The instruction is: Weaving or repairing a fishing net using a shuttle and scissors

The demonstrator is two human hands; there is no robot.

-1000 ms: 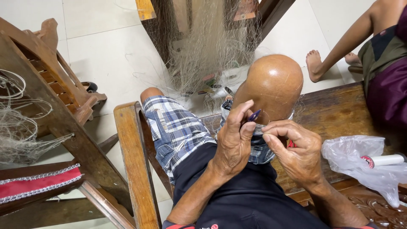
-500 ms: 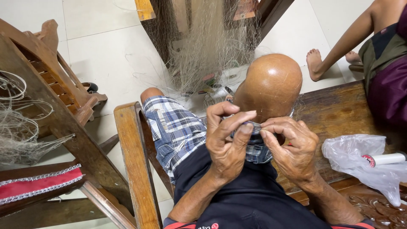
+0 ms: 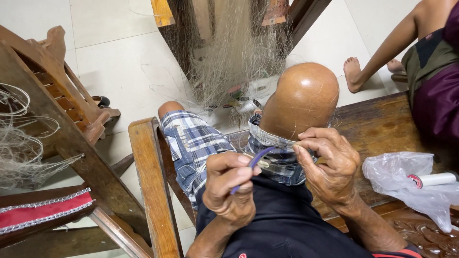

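At far left, loose fishing net [image 3: 19, 143] drapes over a wooden chair [image 3: 62, 119]. Your left hand [image 3: 229, 188] pinches a purple netting needle [image 3: 251, 165], fingers curled tight around it. Your right hand [image 3: 330, 165] pinches fine mesh against your raised knee [image 3: 301, 100]. A white plastic bag [image 3: 406, 184] lies on the bench [image 3: 373, 124] at right.

Left hand [image 3: 229, 188] raised, fingers curled shut, thumb and forefinger pinched. Right hand [image 3: 330, 165] just beside it, fingertips [image 3: 301, 145] pinched. Both forearms bent inward.
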